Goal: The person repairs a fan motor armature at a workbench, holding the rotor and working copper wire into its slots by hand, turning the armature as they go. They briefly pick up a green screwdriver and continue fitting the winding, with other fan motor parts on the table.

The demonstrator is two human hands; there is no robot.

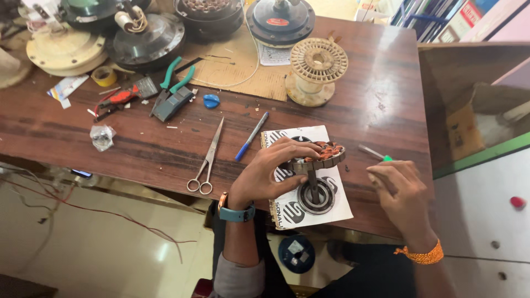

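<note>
Gripping copper-wound stator (322, 156) in left hand (270, 171) over white card (337, 207) near table (381, 99) front edge; right hand (400, 190) fingers curled, pinching thin green-tipped tool (375, 153); bare wood beyond

A copper-wound stator (323, 155) on a shaft is held upright by the left hand (270, 171), grip wrapped over its rim, above a bearing plate (316, 197) sat on a printed booklet (309, 215). A green-tipped tool (375, 153) is pinched in the right hand (400, 190). Scissors (208, 160), a blue pen (252, 136) and green pliers (174, 91) are left lying on the wooden counter (138, 143).
</note>
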